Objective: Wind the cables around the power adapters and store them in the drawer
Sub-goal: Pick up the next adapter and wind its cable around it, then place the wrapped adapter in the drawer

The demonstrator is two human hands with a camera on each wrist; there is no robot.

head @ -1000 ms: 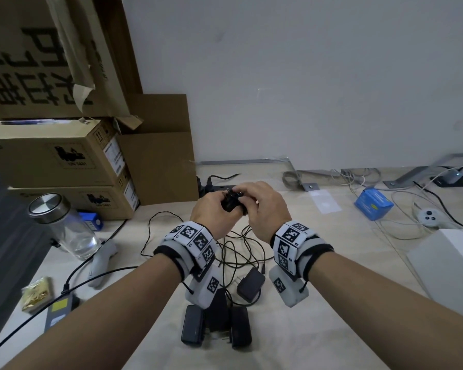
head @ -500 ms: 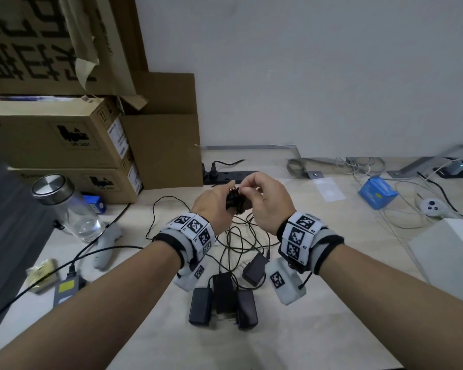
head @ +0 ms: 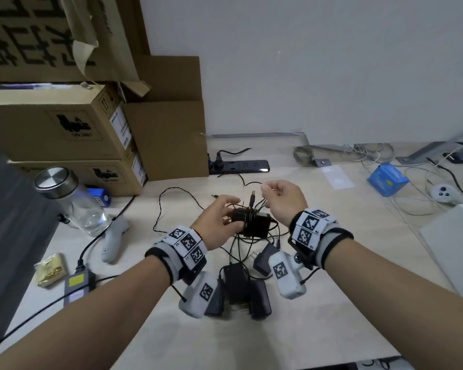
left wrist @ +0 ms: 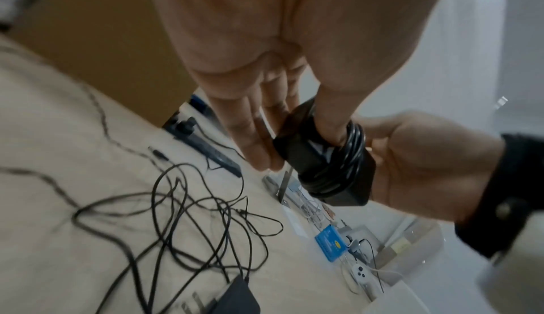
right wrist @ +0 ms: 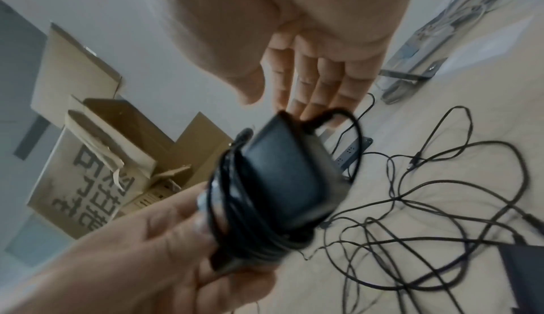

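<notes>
Hands are separating since half a second ago: left hand (head: 219, 222) is gripping the wound adapter (head: 253, 222) above the worktop (head: 358, 303), right hand (head: 282, 201) fingers relaxed, holding nothing; light rigid brick, springy cable, so pinching across the coils looks best.

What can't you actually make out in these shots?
- Drawer: in no view.
- Adapter: its label, blurred in both wrist views.
- Right hand: whether it pinches the cable, too small in the head view.
- Adapters on the table: partly behind the wrist cameras.
</notes>
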